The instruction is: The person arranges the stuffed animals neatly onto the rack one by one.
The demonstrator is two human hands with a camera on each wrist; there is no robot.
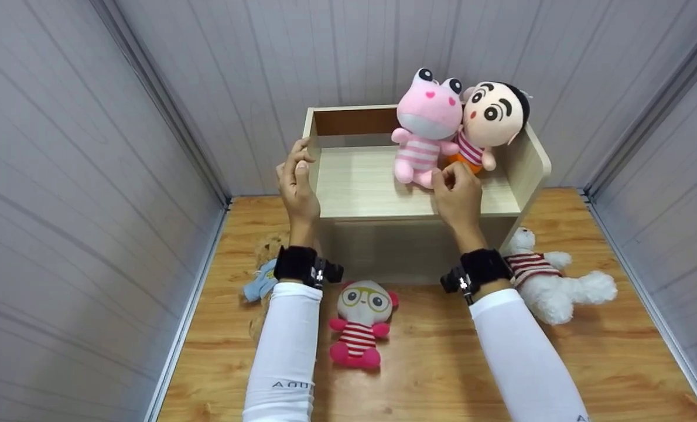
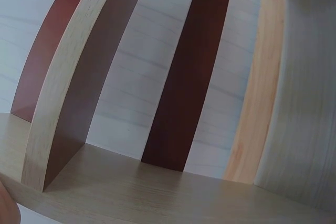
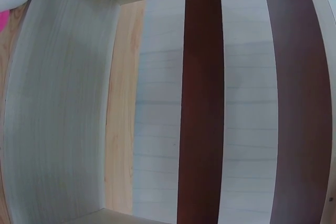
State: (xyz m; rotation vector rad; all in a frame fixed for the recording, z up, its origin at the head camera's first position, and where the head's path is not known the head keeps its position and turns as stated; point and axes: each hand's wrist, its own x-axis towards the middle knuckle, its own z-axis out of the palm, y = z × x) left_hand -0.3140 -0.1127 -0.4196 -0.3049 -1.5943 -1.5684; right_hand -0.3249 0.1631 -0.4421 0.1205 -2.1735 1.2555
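A pink frog plush (image 1: 423, 123) with a striped belly sits on the pale wooden shelf unit's top (image 1: 357, 181). Leaning beside it is a black-haired doll (image 1: 492, 114) in a striped shirt and orange bottoms. My right hand (image 1: 458, 196), its fingers curled, is at the frog's foot and in front of the doll's lower body. Its fingertips overlap the foot, so a pinch cannot be told. At the unit's left side panel (image 1: 308, 126), my left hand (image 1: 299, 187) has its thumb up and fingers loosely bent by the panel's edge.
On the wooden floor (image 1: 424, 375) lie a pink-and-white panda plush (image 1: 361, 322) in front, a white plush (image 1: 550, 287) at right, and a brown plush in blue (image 1: 262, 281), partly hidden by my left arm. Grey walls (image 1: 61, 176) enclose the space. Both wrist views show the unit's dark slats (image 3: 202, 103).
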